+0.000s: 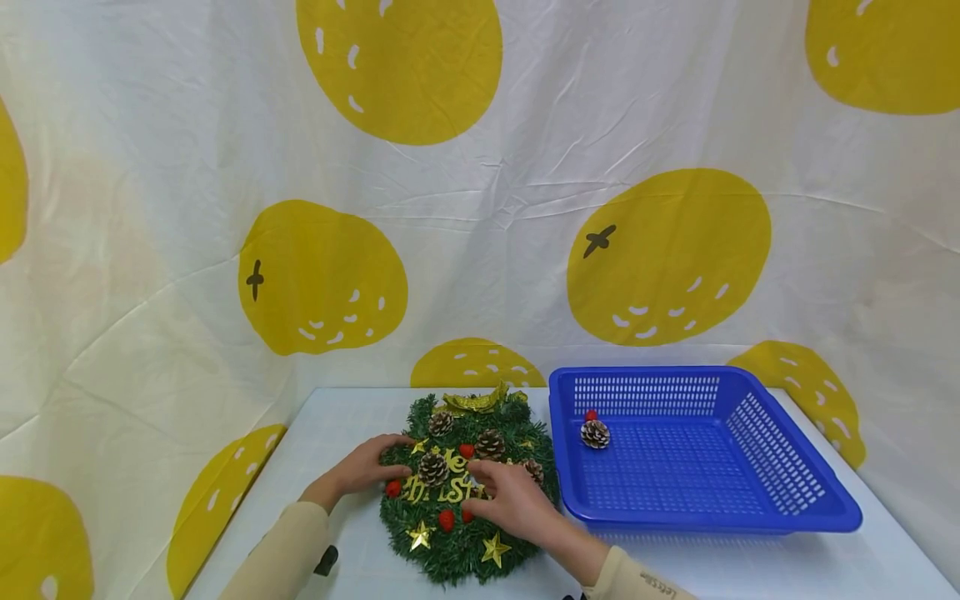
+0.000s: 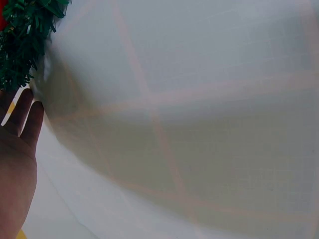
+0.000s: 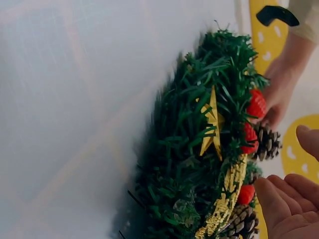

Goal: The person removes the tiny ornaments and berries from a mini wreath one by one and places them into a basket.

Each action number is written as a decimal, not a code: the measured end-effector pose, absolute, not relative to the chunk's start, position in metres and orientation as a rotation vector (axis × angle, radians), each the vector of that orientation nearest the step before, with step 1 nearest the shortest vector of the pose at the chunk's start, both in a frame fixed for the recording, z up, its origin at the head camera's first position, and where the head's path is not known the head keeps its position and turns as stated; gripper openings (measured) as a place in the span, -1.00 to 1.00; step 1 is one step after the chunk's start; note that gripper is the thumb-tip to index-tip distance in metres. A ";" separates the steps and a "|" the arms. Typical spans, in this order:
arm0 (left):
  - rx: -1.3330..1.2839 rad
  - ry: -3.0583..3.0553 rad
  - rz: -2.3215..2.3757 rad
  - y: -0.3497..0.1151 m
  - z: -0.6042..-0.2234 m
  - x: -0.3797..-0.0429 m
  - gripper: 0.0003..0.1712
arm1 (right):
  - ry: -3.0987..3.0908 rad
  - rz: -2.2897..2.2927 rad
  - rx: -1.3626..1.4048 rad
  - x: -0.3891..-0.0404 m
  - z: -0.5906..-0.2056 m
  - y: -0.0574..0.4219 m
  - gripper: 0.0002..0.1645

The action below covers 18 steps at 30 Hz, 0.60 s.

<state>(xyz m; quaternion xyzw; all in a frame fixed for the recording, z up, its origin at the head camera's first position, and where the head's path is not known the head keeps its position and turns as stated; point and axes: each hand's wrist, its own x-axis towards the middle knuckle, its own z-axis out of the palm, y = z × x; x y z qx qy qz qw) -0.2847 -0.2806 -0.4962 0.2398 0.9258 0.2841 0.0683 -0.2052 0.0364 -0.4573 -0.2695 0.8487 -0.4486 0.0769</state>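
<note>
A green Christmas wreath [image 1: 442,569] lies on the white table, trimmed with pine cones [image 1: 433,469], red berries [image 1: 447,521], gold stars [image 1: 495,549], gold lettering [image 1: 420,490] and a gold ribbon [image 1: 480,402]. At its left edge my left hand [image 1: 367,464] rests with fingers extended; the left wrist view catches those fingers [image 2: 33,124] beside the greenery. Over the wreath's right half hovers my right hand [image 1: 517,502], thumb and fingers parted. The right wrist view shows nothing between that hand's fingers [image 3: 274,204], near the lettering. Whether they touch it, I cannot tell.
To the right of the wreath stands a blue plastic basket [image 1: 712,527]. Inside, near its left wall, lie a pine cone [image 1: 596,434] and a red berry [image 1: 591,415]. A white cloth with yellow fruit prints [image 1: 495,283] hangs behind the table [image 1: 337,408].
</note>
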 end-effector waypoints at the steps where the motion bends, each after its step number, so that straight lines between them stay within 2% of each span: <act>1: 0.725 2.789 0.857 -0.281 -0.496 -0.285 -0.37 | 2.558 -1.330 -0.813 -0.205 -0.458 0.036 -0.34; 12: 0.723 2.788 0.858 -0.280 -0.496 -0.285 -0.36 | 2.587 -1.253 -0.833 -0.204 -0.465 0.032 -0.39; 18: 0.712 2.777 0.875 -0.280 -0.497 -0.286 -0.36 | 2.525 -1.276 -0.801 -0.204 -0.469 0.030 -0.34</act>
